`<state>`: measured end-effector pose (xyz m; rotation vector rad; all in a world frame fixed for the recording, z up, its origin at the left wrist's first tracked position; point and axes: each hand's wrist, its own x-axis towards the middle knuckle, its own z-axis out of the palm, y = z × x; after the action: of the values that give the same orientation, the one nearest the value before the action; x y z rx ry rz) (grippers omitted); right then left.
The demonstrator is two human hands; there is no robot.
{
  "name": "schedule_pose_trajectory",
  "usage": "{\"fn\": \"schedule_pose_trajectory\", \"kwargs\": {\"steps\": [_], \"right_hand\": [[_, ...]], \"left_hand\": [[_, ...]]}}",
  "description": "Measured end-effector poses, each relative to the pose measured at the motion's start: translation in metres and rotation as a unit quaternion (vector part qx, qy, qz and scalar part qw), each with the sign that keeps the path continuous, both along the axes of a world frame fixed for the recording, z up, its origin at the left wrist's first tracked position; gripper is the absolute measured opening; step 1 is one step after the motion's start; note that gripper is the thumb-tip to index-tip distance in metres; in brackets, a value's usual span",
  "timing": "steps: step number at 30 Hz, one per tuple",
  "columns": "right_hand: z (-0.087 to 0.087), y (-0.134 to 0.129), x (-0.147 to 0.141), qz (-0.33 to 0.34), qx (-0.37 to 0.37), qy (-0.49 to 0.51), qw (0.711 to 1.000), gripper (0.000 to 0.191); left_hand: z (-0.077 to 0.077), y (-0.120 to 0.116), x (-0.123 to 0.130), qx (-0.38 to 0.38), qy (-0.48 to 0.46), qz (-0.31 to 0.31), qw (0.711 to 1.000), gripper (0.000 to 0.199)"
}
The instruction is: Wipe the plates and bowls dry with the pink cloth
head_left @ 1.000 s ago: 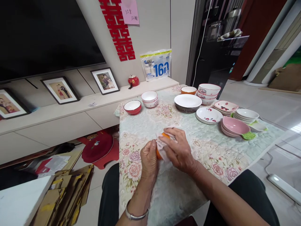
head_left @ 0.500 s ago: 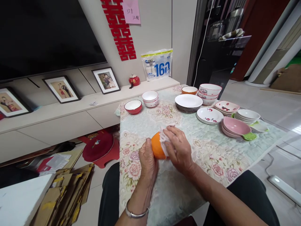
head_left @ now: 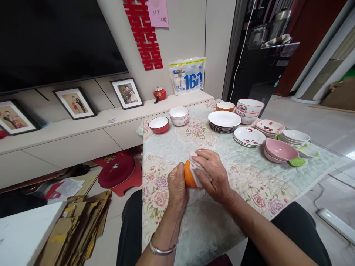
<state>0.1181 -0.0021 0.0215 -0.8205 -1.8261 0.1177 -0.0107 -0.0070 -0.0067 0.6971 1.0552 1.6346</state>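
My left hand (head_left: 177, 184) grips an orange bowl (head_left: 189, 176) by its side, with the thumb on top. The bowl is tilted, its orange outside showing on the left, above the near part of the table. In my right hand (head_left: 213, 177) is a thin whitish cloth (head_left: 195, 168), pressed over the bowl's right side. Cloth and fingers hide that side, and the bowl's inside is out of sight. Beyond the hands stand a red bowl (head_left: 159, 125) and a stack of white bowls (head_left: 179, 116).
A flowered cloth covers the table (head_left: 163, 177). White plates (head_left: 224, 120), flowered plates (head_left: 249, 137), patterned bowls (head_left: 250, 107), another orange bowl (head_left: 225, 107) and pink dishes (head_left: 280, 149) stand at back and right. Folded cardboard (head_left: 63, 232) and a red stool (head_left: 118, 173) are on the left.
The cloth in my right hand has shifted across the bowl, and the bowl has turned slightly in my left hand. The whole view has moved a little.
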Motion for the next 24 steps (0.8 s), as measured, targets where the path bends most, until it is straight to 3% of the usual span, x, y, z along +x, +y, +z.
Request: {"fn": "schedule_pose_trajectory", "kwargs": {"steps": [5, 9, 12, 14, 16, 19, 24], "right_hand": [[-0.009, 0.01, 0.01, 0.011, -0.148, 0.139, 0.979, 0.033], [-0.015, 0.02, 0.015, 0.052, -0.274, 0.297, 0.913, 0.03], [-0.015, 0.024, 0.016, 0.075, -0.327, 0.381, 0.862, 0.028], [-0.014, 0.024, 0.017, 0.062, -0.342, 0.402, 0.847, 0.028], [-0.012, 0.022, 0.018, 0.042, -0.335, 0.389, 0.857, 0.027], [-0.009, 0.02, 0.023, 0.005, -0.292, 0.307, 0.906, 0.026], [-0.001, 0.012, 0.024, -0.036, -0.138, 0.115, 0.983, 0.027]], "left_hand": [[0.004, -0.001, 0.001, 0.013, -0.057, -0.018, 0.998, 0.038], [0.004, 0.0, 0.004, -0.021, -0.118, -0.015, 0.993, 0.039], [0.002, 0.0, 0.007, -0.047, -0.138, -0.031, 0.989, 0.04], [0.001, 0.0, 0.008, -0.051, -0.13, -0.043, 0.989, 0.041], [0.0, 0.0, 0.008, -0.034, -0.097, -0.056, 0.993, 0.042], [0.0, -0.002, 0.004, -0.003, -0.026, -0.074, 0.997, 0.042], [-0.004, -0.003, -0.002, -0.002, 0.016, -0.098, 0.995, 0.043]]}}
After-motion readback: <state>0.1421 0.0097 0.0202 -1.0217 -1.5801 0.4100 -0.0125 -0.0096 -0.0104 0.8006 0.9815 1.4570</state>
